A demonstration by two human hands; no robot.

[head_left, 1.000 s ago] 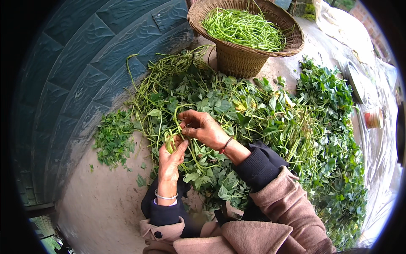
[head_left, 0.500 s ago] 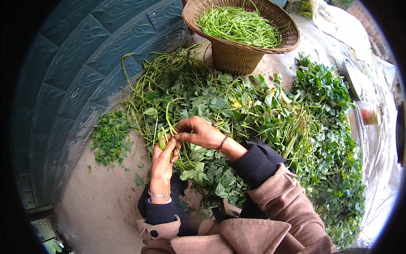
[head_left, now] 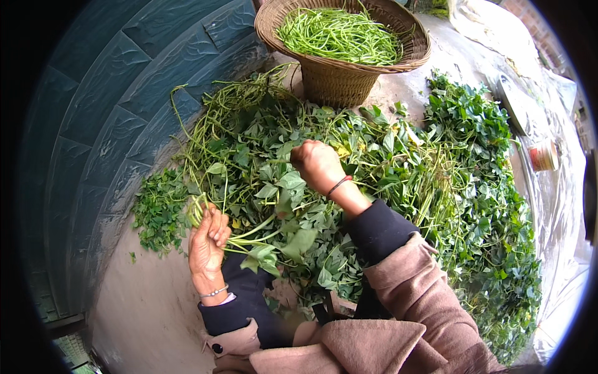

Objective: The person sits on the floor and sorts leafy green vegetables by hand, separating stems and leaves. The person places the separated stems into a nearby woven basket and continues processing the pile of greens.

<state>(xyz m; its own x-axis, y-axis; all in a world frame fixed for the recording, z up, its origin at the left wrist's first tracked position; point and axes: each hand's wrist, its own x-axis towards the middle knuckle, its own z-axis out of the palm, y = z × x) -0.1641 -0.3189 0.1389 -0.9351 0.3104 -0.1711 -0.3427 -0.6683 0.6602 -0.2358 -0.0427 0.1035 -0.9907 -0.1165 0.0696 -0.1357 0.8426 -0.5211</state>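
Note:
My left hand (head_left: 208, 240) is closed around a small bunch of leafy green stems (head_left: 249, 240). Their cut ends stick out past the thumb side, and broad leaves droop on the other side. Up and to the right, my right hand (head_left: 321, 167) is closed in a loose fist above the leaf heap; what its fingers grip, if anything, is hidden and blurred. Beneath both hands spreads a large heap of leafy vines (head_left: 336, 227). Beyond them stands a flared wicker basket (head_left: 339, 84) filled with thin stripped green stems (head_left: 339, 37).
A small pile of leaves (head_left: 159, 209) lies on the concrete floor at left, beside a blue tiled wall (head_left: 103, 131). More leafy vines (head_left: 492, 249) run down the right side. A plastic sheet (head_left: 554, 206) and a small tub (head_left: 543, 156) are at far right.
My hands have separated. The right hand moved up and right, away from the bunch; the left hand moved left and slightly down, still holding the stems.

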